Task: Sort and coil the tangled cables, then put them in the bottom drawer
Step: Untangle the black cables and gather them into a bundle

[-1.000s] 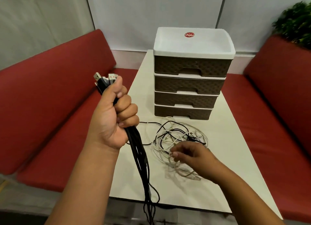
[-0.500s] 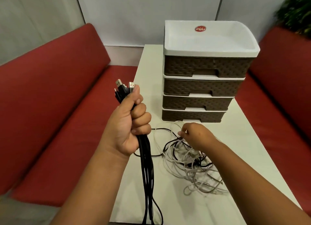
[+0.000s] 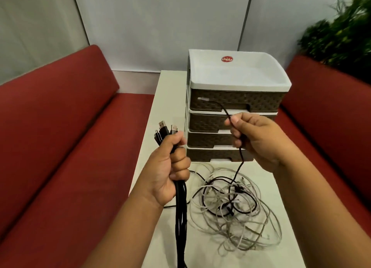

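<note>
the left hand (image 3: 170, 167) is gripping a bundle of black cables (image 3: 180, 217) in a closed fist, their plugs sticking up above the thumb and the lengths hanging down past the front edge of the white surface (image 3: 160, 99). the right hand (image 3: 255, 139) is pinching a single black cable (image 3: 240, 163) between thumb and curled fingers, lifting it so its plug end is arching up in front of the top drawer while the rest is trailing down into the tangle (image 3: 236, 207). that tangle, mostly pale grey cables with a few black loops still running through it, is lying on the surface just in front of the drawer unit (image 3: 236, 99). the sorting looks partly done: the black ones are being gathered out, but the pale cables are still knotted together. nothing is looking coiled yet, and the bottom drawer (image 3: 216, 155) is sitting closed, so coiling and stowing are still ahead.
</note>
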`<state>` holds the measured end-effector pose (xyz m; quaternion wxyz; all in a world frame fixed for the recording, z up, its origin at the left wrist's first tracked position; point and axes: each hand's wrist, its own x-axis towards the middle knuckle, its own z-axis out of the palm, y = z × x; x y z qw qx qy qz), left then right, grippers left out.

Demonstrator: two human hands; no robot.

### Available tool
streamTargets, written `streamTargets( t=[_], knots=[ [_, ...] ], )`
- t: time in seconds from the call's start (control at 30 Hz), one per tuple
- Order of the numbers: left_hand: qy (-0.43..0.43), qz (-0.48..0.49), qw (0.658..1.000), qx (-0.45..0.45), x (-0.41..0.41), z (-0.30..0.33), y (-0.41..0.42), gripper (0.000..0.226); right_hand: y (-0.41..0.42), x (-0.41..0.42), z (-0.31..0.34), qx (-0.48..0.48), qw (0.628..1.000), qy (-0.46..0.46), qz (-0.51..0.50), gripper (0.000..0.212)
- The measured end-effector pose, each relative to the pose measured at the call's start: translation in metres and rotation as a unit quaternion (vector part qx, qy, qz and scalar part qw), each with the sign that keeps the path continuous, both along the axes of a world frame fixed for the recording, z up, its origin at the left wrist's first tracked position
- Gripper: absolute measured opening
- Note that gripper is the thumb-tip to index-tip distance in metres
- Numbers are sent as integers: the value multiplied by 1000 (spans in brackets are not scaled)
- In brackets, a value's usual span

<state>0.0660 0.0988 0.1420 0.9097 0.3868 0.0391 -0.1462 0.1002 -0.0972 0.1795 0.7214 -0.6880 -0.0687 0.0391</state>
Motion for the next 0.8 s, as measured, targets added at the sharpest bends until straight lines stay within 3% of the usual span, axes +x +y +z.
streamTargets(
  t=[0.07, 0.27, 0.43, 0.6, 0.73, 0.8],
  knots=[
    [-6, -3, 1000, 4, -1, -2, -7, 24, 14, -22, 0, 31, 999, -35, 11, 19],
    [-32, 46, 998, 34, -5, -7, -26, 48, 53, -73, -38, -117, 987, -109, -7, 18],
    [-38, 101, 993, 44, -2, -10, -31, 31, 59, -94, -61, -216, 962, -150, -72, 19],
    [-67, 79, 993, 64, -1, -13, -33, 42, 71, -104, -69, -169, 967, -152, -118, 12],
    [-95, 65, 990, 78, -8, -15, -37, 31, 73, -103, -67, -52, 981, -121, -143, 20],
    [-101, 56, 990, 85, -12, -13, -39, 37, 75, -103, -66, -4, 982, -113, -152, 23]
  ],
)
